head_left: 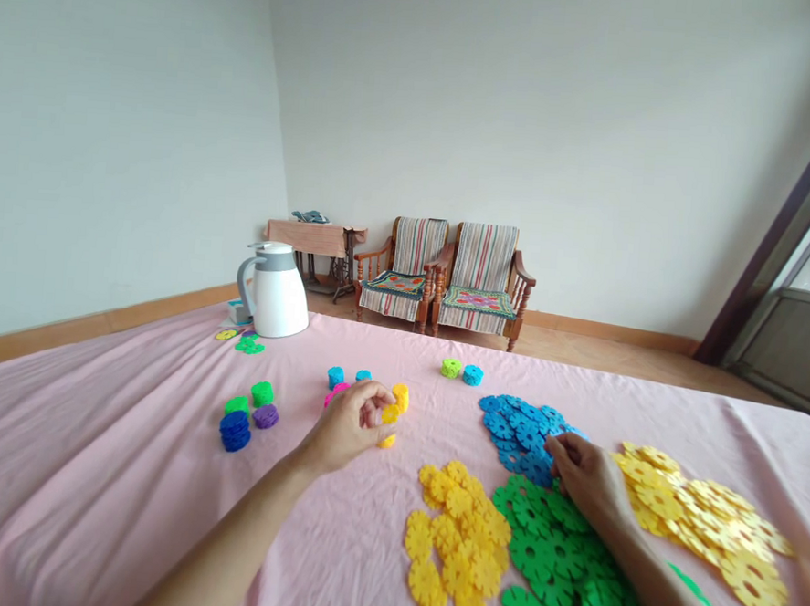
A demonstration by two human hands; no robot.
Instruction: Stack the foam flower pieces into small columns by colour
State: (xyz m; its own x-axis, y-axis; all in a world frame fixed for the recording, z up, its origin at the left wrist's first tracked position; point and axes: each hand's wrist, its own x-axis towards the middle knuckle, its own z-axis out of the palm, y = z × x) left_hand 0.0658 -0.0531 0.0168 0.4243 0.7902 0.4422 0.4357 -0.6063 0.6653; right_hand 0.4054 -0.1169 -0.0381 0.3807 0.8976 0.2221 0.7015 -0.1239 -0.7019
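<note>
My left hand [353, 425] is closed, with thumb and forefinger around a small yellow notched plastic disc [390, 414]. Right behind it stands a short stack of yellow discs [400, 396]. Pink discs [335, 392] are partly hidden by the same hand. Over at the pile of blue notched discs [517, 429], my right hand [590, 479] hovers at its near right edge, fingertips pressed together; what they hold, if anything, is hidden. Large green discs [551, 550] lie under the right wrist. A loose heap of small yellow discs [459, 539] spreads between the two arms.
Larger yellow discs [694, 508] lie at the right. Stacks of dark blue [234, 432], green [262, 393] and purple discs [265, 416] stand at the left. A white jug [278, 295] is on the pink cloth [127, 469] at the back left. Two wooden armchairs [481, 280] stand beyond.
</note>
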